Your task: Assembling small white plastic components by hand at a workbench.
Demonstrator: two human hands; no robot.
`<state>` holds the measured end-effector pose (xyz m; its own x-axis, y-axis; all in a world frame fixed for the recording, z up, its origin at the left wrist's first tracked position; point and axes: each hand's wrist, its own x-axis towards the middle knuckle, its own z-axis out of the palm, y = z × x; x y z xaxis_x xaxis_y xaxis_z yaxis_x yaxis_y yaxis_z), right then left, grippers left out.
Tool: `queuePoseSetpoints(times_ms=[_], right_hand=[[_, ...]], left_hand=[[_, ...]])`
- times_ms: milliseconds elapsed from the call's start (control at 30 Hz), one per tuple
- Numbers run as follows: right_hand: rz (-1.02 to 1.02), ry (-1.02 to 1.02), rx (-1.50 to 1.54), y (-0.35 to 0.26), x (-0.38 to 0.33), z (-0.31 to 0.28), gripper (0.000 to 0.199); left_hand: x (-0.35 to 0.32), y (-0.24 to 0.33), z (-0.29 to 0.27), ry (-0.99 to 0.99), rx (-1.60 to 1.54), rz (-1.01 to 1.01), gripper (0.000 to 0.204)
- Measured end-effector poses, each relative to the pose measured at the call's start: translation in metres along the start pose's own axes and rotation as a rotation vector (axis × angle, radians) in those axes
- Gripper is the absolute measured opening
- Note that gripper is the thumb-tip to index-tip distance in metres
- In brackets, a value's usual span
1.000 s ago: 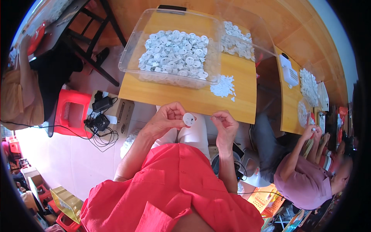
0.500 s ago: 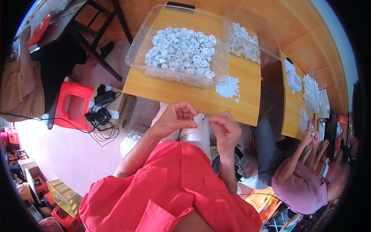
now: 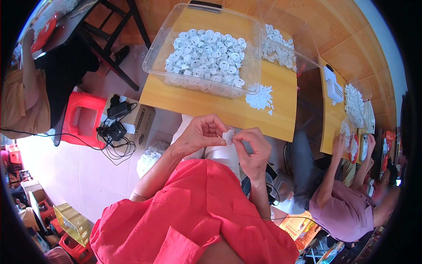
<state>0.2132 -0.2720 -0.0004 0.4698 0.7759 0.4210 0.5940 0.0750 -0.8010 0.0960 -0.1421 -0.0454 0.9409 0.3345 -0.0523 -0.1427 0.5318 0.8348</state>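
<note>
While both hands meet just below the near edge of the wooden table [image 3: 184, 99], the left hand [image 3: 200, 134] and the right hand [image 3: 252, 149] pinch one small white round part [image 3: 228, 135] between their fingertips, fingers curled in close and nothing else in either grip. That part hangs over the person's lap, off the table, with only a pale garment and the floor beneath it. A slip looks like the main risk: the piece is small and held only at its edges, so a loosened pinch would probably drop it past the knees, where the bag of similar white pieces [image 3: 150, 157] and the tangle of black cables [image 3: 115, 132] would make it hard to find. On the table, a clear plastic bin [image 3: 202, 55] heaped with white parts stands at the near edge, and a loose pile of tiny white bits [image 3: 260, 97] lies just beside its right corner; a careless reach could scatter those off the edge. Another seated person [image 3: 347, 207] works at the next table on the right.
</note>
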Motion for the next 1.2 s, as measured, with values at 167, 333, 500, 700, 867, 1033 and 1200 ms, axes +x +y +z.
queuePoseSetpoints(times_ms=[167,333,500,700,867,1033,1200], right_hand=[[-0.049,-0.005,-0.068,-0.002,0.001,0.001,0.016],[-0.066,-0.022,-0.126,-0.002,0.003,0.001,0.017],[-0.055,-0.053,-0.104,-0.004,0.005,-0.002,0.015],[0.087,-0.025,-0.001,-0.007,0.006,-0.007,0.014],[0.084,-0.01,-0.011,-0.007,0.004,-0.009,0.011],[0.061,-0.036,-0.05,-0.007,0.006,-0.008,0.007],[0.011,-0.032,-0.084,-0.007,0.006,-0.006,0.008]], left_hand=[[0.001,-0.001,0.001,-0.005,0.006,0.002,0.022],[0.001,0.001,0.002,0.008,0.05,-0.017,0.02],[0.003,0.002,0.003,-0.008,0.054,-0.014,0.02],[0.006,0.004,0.006,-0.02,0.02,-0.014,0.019],[0.008,0.003,0.006,-0.029,0.003,0.018,0.02],[0.008,0.001,0.007,-0.025,-0.012,0.012,0.021],[0.008,0.002,0.008,-0.001,0.006,-0.012,0.02]])
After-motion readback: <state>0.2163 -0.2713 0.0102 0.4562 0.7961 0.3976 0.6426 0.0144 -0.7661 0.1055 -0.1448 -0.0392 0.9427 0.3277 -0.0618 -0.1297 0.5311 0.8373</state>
